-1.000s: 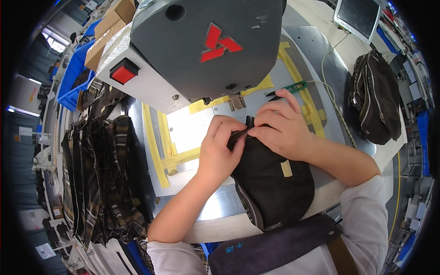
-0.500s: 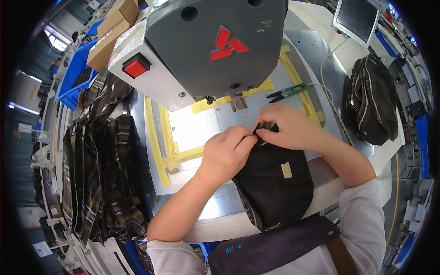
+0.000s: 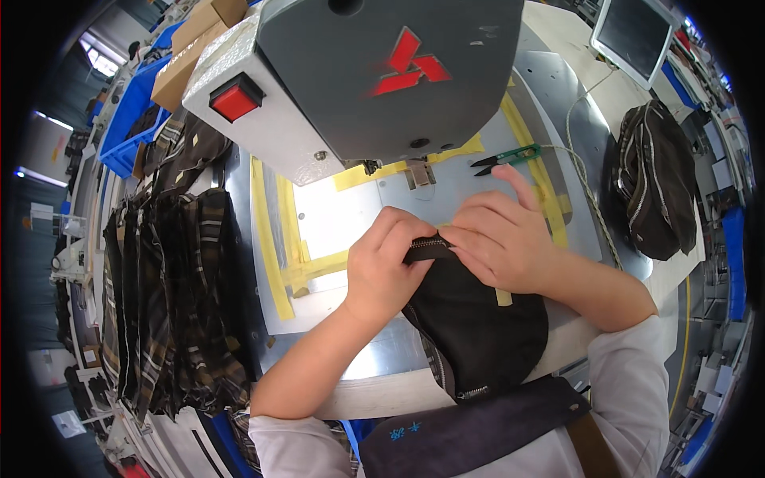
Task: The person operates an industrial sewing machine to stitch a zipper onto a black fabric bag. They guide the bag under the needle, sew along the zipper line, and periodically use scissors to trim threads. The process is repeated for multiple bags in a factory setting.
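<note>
My left hand is closed on one end of a zipper edge belonging to a dark fabric pouch. Beside it, my right hand pinches the same edge with thumb and fingers, its little finger raised. The zipper's metal teeth face up between the hands. The pouch's body hangs toward me over the table's near edge, with a small yellow tab partly under my right hand. Green-handled thread snips lie beyond my right hand, tied to a cord.
A grey sewing machine head with a red button overhangs the taped work plate. On the left hang plaid and dark fabric pieces, near a blue bin. Dark zippered pouches lie on the right, below a screen.
Both hands have come slightly nearer to me. The pouch's edge has been turned so its zipper teeth now show between them. My right hand's little finger has lifted.
</note>
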Demonstrator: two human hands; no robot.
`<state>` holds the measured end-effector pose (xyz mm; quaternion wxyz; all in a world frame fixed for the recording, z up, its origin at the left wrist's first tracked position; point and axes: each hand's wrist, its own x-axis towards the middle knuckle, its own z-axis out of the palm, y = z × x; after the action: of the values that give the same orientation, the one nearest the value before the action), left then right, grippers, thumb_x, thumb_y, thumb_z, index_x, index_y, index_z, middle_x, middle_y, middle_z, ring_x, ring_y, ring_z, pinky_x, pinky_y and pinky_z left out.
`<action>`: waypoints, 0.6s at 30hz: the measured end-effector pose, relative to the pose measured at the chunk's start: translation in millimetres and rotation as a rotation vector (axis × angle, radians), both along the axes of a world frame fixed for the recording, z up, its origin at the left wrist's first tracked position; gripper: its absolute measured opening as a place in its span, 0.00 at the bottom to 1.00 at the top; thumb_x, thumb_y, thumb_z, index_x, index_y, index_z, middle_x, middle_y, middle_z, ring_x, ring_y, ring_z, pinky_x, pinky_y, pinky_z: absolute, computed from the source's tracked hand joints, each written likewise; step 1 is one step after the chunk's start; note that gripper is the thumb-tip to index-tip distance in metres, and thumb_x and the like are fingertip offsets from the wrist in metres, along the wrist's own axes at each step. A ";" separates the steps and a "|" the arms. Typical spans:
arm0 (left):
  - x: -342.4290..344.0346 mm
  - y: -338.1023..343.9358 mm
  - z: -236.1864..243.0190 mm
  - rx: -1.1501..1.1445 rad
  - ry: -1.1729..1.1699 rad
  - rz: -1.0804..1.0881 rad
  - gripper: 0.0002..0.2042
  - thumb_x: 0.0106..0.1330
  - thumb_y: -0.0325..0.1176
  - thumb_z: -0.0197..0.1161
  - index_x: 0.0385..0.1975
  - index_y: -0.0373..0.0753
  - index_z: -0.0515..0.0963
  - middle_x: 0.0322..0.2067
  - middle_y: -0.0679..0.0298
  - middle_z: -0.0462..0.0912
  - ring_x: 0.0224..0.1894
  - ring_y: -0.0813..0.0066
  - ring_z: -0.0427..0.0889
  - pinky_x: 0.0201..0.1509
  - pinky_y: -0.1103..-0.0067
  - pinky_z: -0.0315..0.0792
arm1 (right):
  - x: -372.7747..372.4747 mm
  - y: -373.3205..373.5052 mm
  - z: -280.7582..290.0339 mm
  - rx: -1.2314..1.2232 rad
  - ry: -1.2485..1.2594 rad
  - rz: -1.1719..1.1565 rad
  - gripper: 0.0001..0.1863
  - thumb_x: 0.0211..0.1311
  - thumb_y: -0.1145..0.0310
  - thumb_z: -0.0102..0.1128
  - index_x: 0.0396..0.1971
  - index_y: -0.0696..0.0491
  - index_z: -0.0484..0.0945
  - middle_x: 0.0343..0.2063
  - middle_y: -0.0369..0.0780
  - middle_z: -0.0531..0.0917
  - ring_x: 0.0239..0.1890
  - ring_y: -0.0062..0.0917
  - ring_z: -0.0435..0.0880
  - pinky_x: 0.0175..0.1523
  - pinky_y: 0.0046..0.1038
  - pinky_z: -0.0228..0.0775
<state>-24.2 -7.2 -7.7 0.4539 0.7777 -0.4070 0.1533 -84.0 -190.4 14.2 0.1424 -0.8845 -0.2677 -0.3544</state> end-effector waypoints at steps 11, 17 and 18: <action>3.1 1.3 -2.9 -0.083 -0.168 -0.032 0.15 0.38 0.18 0.71 0.25 0.39 0.75 0.28 0.65 0.76 0.26 0.68 0.79 0.23 0.76 0.72 | -9.6 2.3 -1.7 -0.009 -0.122 0.001 0.05 0.49 0.70 0.65 0.28 0.49 0.81 0.29 0.31 0.79 0.33 0.22 0.80 0.59 0.45 0.63; 4.8 1.4 -4.1 -0.114 -0.136 -0.106 0.16 0.38 0.18 0.69 0.26 0.39 0.73 0.31 0.64 0.81 0.27 0.68 0.81 0.24 0.79 0.72 | -9.1 1.1 -0.6 0.002 -0.105 0.016 0.07 0.47 0.70 0.66 0.29 0.49 0.81 0.29 0.31 0.78 0.33 0.22 0.80 0.59 0.45 0.63; 5.1 2.2 -4.2 -0.106 -0.148 -0.111 0.16 0.37 0.18 0.69 0.26 0.39 0.73 0.31 0.64 0.82 0.27 0.68 0.81 0.24 0.79 0.72 | -8.8 1.2 -0.6 0.008 -0.097 0.020 0.07 0.47 0.70 0.67 0.29 0.49 0.81 0.29 0.31 0.78 0.32 0.22 0.80 0.59 0.45 0.62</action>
<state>-19.1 -5.0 -11.8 0.4711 0.7154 -0.4731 0.2062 -92.7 -189.2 13.6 0.1361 -0.8630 -0.2818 -0.3965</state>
